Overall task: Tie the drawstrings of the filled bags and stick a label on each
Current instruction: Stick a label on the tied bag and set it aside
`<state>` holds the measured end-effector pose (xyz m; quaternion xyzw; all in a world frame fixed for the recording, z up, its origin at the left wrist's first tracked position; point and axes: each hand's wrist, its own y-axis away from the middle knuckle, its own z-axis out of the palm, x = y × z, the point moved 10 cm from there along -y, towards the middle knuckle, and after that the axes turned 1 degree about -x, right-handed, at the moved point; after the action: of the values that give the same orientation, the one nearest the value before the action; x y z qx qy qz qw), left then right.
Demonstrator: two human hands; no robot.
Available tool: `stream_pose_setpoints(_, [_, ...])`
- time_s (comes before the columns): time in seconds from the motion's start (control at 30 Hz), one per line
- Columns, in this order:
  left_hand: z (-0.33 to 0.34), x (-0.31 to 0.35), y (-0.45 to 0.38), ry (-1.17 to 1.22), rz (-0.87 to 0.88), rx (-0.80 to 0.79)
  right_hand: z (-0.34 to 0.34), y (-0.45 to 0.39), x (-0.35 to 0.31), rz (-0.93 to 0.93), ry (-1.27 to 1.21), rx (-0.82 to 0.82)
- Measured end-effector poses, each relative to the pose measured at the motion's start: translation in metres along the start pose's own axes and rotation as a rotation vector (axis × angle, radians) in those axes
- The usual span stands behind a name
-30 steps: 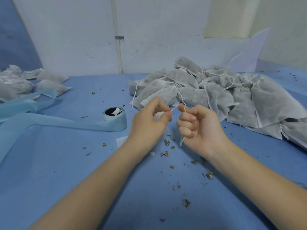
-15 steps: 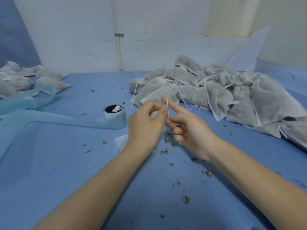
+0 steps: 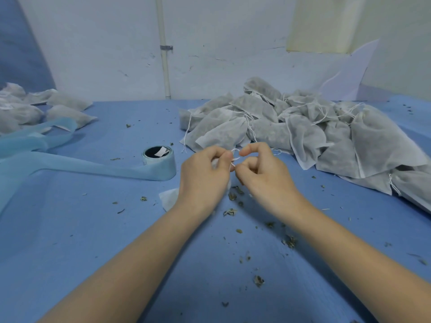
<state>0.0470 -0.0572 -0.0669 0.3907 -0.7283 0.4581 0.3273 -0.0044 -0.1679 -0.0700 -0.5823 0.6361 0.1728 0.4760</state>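
1. Drawstrings (image 3: pixel 234 156) sit pinched between the two hands above the middle of the counter (image 3: pixel 81 241); a small white loop shows between the fingertips, so a knot looks to be in the making.
2. Left hand (image 3: pixel 205 177) has its fingers curled, thumb and forefinger nipping the cord. Right hand (image 3: pixel 261 173) is curled likewise and pinches the other strand, the two hands nearly touching.
3. The bag being tied (image 3: pixel 169 198) is mostly hidden under the left hand; only a white corner pokes out toward the counter's near side.
4. A heap of filled bags (image 3: pixel 303 136) lies toward the far right of the counter, strings trailing loose. A smaller group of bags (image 3: pixel 65 106) lies at the far left edge.
5. A label roll (image 3: pixel 159 163) stands just left of the hands, its blue backing strip (image 3: pixel 70 164) running off toward the left edge.
6. Risks, as I judge them:
   - The cord is thin and slick-looking; a loose pinch could let the loop slip out before it is drawn tight.
   - Pulling hard against a bag pinned only by a wrist may tip it and spill more of the dried bits (image 3: pixel 231 212) already scattered on the counter.
   - A knot tied away from the bag's neck would leave the mouth gaping.
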Motion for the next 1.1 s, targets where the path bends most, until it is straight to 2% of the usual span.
stream_pose_setpoints(0.13, [0.001,-0.007,0.0,0.12,-0.048,-0.008,-0.006,-0.002,0.008,0.032,-0.04,0.043])
stream_pose_setpoints(0.23, [0.001,-0.013,-0.001,0.264,-0.097,-0.024,-0.007,-0.004,0.023,0.131,-0.117,0.016])
stream_pose_setpoints(0.4, [0.009,-0.006,0.0,0.435,-0.098,-0.156,-0.01,-0.006,0.027,0.174,-0.214,-0.062])
stream_pose_setpoints(0.47, [0.012,0.0,0.003,0.371,-0.068,-0.211,-0.012,-0.006,0.025,0.178,-0.26,-0.074])
stream_pose_setpoints(0.53, [0.012,0.006,0.006,0.189,0.0,-0.212,-0.014,-0.006,0.028,0.216,-0.342,-0.077])
stream_pose_setpoints(0.6, [0.009,0.016,0.007,-0.037,0.11,-0.153,-0.012,-0.006,0.032,0.261,-0.421,-0.089])
stream_pose_setpoints(0.67, [0.005,0.022,0.008,-0.156,0.175,-0.072,-0.008,-0.006,0.037,0.313,-0.514,-0.09])
stream_pose_setpoints(0.73, [0.0,0.022,0.009,-0.187,0.183,0.001,-0.005,-0.005,0.038,0.333,-0.607,-0.09])
stream_pose_setpoints(0.83, [-0.004,0.016,0.01,-0.199,0.149,0.059,-0.005,-0.004,0.031,0.259,-0.495,-0.087])
stream_pose_setpoints(0.93, [-0.002,0.013,0.01,-0.2,0.11,0.062,-0.01,-0.002,0.031,0.241,-0.408,-0.014])
stream_pose_setpoints(1.1, [0.001,0.005,0.007,-0.159,-0.008,0.022,-0.008,0.0,0.033,0.274,-0.502,0.043])
